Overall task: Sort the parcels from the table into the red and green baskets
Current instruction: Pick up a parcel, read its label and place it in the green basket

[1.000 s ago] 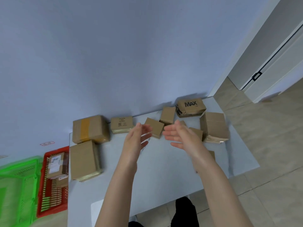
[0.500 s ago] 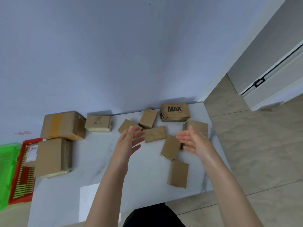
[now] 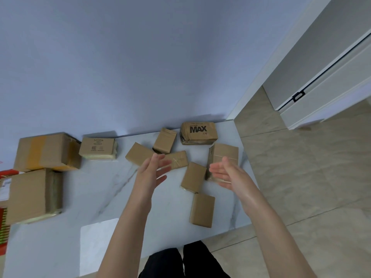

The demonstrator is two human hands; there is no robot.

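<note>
While the left hand (image 3: 152, 171) and the right hand (image 3: 226, 173) hovered over the white marble table (image 3: 96, 189), palms facing each other, their fingers were straight and slack, grasping nothing. The MAX-printed parcel (image 3: 198, 133) lay on the table against the wall. Just left of it sat a small brown parcel (image 3: 164, 140). Farther left was a flat parcel (image 3: 138, 153), partly behind the left hand. In front of the MAX-printed parcel lay a taped parcel (image 3: 224, 157), beside the right hand. Nearer the person lay two slim parcels (image 3: 193, 176) (image 3: 202, 209). Well left of the MAX-printed parcel stood a MYFA box (image 3: 98, 147), then a yellow-taped carton (image 3: 46, 151) and a plain carton (image 3: 30, 195). Farthest left, a sliver of the red basket (image 3: 4, 227) showed at the frame edge.
</note>
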